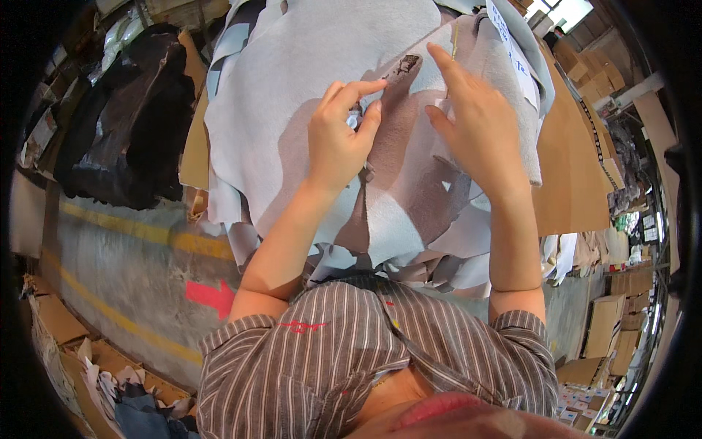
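Note:
A pile of pale grey leather hides [270, 95] lies before me, its edges ragged and overlapping. A narrow brownish-grey flap of leather [395, 121] rises from the middle, with a dark rough patch at its tip. My left hand [340, 135] is curled beside this flap, index fingertip at its edge. Something small and shiny shows between its thumb and fingers, and a dark bit sticks out below the palm; its kind is hidden. To the right of the flap, my right hand [482, 124] hovers over the hides, index finger stretched out and thumb apart, holding nothing.
White paper with handwriting [515, 55] lies along the pile's right side. Brown cardboard [570, 175] flanks the pile. Dark hides [128, 117] are heaped at the left. Yellow lines and a red arrow [210, 296] mark the floor; a box of scraps [139, 402] stands lower left.

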A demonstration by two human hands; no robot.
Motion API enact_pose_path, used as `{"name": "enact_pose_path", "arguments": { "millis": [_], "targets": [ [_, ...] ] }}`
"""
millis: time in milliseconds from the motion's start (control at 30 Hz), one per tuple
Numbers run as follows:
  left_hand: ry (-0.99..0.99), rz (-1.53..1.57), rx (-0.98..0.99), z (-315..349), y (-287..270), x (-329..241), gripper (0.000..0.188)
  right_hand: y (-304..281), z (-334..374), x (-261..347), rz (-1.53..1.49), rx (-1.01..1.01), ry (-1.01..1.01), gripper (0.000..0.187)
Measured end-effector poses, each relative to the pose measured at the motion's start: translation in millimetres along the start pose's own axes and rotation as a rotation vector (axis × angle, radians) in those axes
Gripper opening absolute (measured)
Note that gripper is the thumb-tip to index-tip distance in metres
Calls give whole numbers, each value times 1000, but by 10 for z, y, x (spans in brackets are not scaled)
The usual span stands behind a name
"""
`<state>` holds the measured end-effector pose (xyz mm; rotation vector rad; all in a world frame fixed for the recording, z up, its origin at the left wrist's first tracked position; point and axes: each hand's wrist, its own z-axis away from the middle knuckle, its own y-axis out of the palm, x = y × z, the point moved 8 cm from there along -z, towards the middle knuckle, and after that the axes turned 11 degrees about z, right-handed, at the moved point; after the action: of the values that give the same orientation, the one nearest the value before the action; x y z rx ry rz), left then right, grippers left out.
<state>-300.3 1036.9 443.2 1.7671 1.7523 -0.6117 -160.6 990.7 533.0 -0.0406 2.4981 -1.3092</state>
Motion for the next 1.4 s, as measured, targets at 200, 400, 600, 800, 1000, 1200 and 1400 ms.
{"name": "enact_pose_path", "arguments": {
  "millis": [200, 400, 600, 800, 1000, 1200, 1400],
  "targets": [
    [-214, 136, 122, -25, 1, 275, 31, 283, -124, 388, 206, -94, -20, 69],
    [-385, 333, 264, -19, -4, 460, 33, 428, 39, 381, 175, -79, 0, 71],
    [-633, 303, 524, -168, 84, 480, 29, 401, 3, 396, 62, -155, 19, 68],
    [-616, 404, 688, -237, 196, 668, 28, 387, 63, 309, -54, -182, 122, 68],
    [-521, 552, 658, -203, 230, 712, 20, 299, 76, 613, 95, -111, 262, 63],
    [-466, 488, 695, -219, 271, 699, 20, 402, -95, 584, 232, -114, 408, 68],
    [-434, 537, 699, -196, 277, 706, 21, 532, -167, 584, 292, -60, 446, 73]
  ]
}}
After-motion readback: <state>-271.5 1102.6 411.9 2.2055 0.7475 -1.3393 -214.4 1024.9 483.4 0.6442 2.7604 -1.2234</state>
